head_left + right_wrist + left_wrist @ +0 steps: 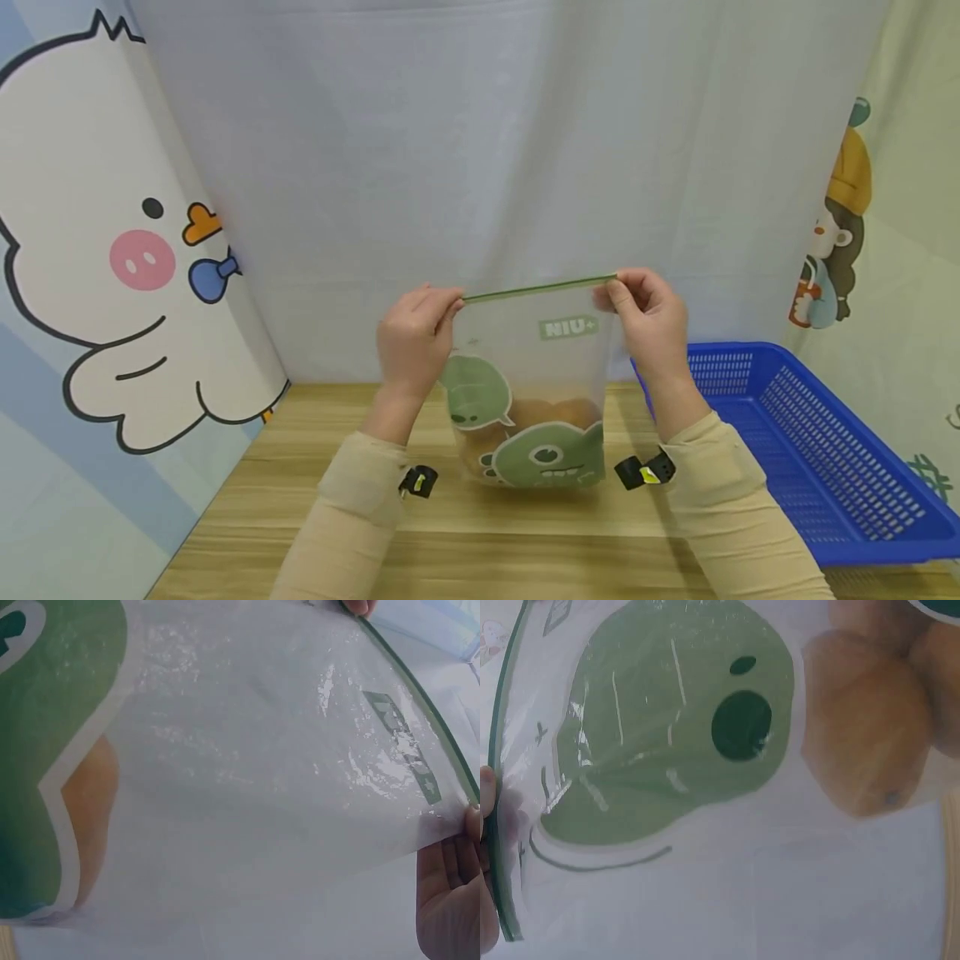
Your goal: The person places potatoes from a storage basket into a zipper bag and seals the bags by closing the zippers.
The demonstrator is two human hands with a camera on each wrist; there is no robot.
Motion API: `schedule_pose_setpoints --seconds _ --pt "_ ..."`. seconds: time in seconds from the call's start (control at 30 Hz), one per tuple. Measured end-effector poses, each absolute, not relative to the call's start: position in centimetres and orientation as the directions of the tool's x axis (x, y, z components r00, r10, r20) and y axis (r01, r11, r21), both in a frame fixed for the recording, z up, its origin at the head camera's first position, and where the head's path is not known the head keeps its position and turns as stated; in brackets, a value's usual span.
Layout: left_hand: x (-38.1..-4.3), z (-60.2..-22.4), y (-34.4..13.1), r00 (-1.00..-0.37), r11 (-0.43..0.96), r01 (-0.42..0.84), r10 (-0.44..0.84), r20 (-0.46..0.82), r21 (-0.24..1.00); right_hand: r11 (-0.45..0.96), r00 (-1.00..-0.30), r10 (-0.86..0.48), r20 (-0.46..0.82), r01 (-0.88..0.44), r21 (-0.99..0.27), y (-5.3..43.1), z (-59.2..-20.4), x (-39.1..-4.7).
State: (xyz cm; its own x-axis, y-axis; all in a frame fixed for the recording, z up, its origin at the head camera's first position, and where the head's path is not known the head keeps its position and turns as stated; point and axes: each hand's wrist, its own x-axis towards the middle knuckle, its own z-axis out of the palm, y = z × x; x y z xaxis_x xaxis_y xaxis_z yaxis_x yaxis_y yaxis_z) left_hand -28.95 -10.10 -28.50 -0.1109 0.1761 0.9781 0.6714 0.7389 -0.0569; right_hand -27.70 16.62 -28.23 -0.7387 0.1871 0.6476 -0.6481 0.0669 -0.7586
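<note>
Both hands hold a translucent zip bag (534, 367) by its green top edge, over the wooden table. My left hand (416, 337) pinches the top left corner, and my right hand (651, 321) pinches the top right one between thumb and fingers. The bag hangs upright with its lower edge close over the table, printed with green cartoon creatures and a "NIU+" label. Several round orange-brown fruits (866, 727) lie in its lower part, partly hidden by the print. In the right wrist view the green zip strip (420, 697) runs straight between the two hands.
A blue plastic basket (847, 450) stands on the right of the wooden table (480, 558). A pale curtain (480, 167) hangs behind the table, with cartoon-printed cloths at the left and right sides.
</note>
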Motion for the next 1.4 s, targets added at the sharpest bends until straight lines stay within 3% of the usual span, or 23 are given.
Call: schedule_pose_setpoints --seconds 0.47,0.7,1.03,1.4 --pt "-29.0 -28.7 -13.1 -0.145 0.778 0.629 0.123 0.982 -0.005 0.056 -0.746 0.29 0.6 -0.612 -0.788 18.6 -28.7 -27.4" --pt "-28.7 -28.6 -13.9 -0.162 0.766 0.642 0.096 0.982 0.031 0.06 -0.744 0.276 0.608 -0.618 -0.784 19.0 -29.0 -27.3" --pt "-26.6 -28.0 -14.2 -0.178 0.616 0.78 0.046 0.983 0.113 0.136 -0.776 0.176 0.606 -0.59 -0.796 20.5 -29.5 -24.4" --pt "-22.1 -25.7 -14.8 -0.216 0.425 0.89 0.067 0.974 0.168 -0.036 -0.809 0.079 0.582 -0.586 -0.809 22.0 -28.2 -19.8"
